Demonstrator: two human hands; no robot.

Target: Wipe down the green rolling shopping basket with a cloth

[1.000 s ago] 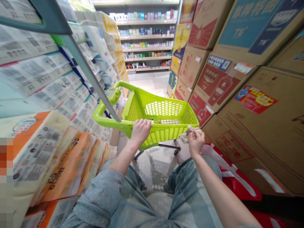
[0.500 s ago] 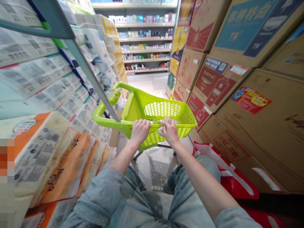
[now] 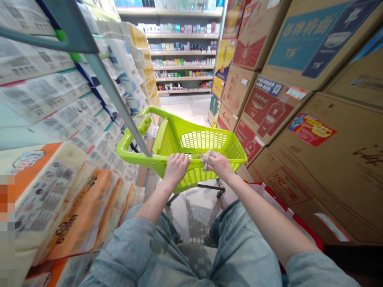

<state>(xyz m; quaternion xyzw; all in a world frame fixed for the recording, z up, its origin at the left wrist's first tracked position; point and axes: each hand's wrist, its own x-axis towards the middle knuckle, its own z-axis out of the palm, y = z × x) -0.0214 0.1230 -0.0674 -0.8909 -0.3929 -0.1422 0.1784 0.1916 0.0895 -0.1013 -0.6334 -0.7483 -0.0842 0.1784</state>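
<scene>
A lime-green plastic shopping cart (image 3: 167, 137) stands sideways in front of my knees, its basket walls full of holes. My left hand (image 3: 177, 166) is closed over the near rim of the basket, fingers wrapped across the top. A little to its right, my right hand (image 3: 220, 163) pinches a crumpled, greyish-white cloth (image 3: 206, 159) against the same rim. Part of the cloth is hidden behind the fingers. From the cart's left end a grey pole (image 3: 118, 101) slants up toward the upper left.
Stacked cardboard boxes (image 3: 326, 167) line the right side, with a red bag (image 3: 311, 235) at their foot. Packs of paper tissue (image 3: 83, 215) are piled on the left. Shelves (image 3: 182, 53) of small goods stand beyond the tiled floor (image 3: 187, 105).
My right hand has shifted slightly right along the rim with the cloth. My left hand keeps its hold. The view has moved a little, and more of the red bag is covered by my leg.
</scene>
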